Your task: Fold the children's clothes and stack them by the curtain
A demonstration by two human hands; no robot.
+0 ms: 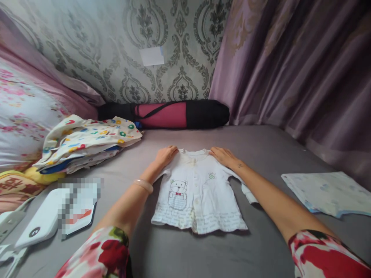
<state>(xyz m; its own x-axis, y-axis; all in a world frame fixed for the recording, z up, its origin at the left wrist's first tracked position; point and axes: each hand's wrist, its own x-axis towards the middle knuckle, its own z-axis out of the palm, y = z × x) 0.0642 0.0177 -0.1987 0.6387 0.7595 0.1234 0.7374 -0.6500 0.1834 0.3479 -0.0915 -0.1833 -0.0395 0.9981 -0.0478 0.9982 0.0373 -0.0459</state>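
A small white baby shirt [203,193] lies front side up on the grey bed sheet, its collar pointing away from me. It has a button front, a printed bear, a small striped figure and lettering along the hem; yellowish marks show near the lower buttons. My left hand [167,155] is at the shoulder left of the collar, its fingers closed on the cloth. At the opposite shoulder, my right hand [223,156] holds the fabric beside the collar, with its fingertips partly hidden. Both sleeves are partly covered by my forearms.
Folded clothes [95,135] are stacked at the left, near a floral pillow [20,112]. A white power bank [43,216] and a blurred flat item [82,216] lie closer. Another folded garment [327,191] is at right. A black-and-red rolled bag [165,115] lies along the wall.
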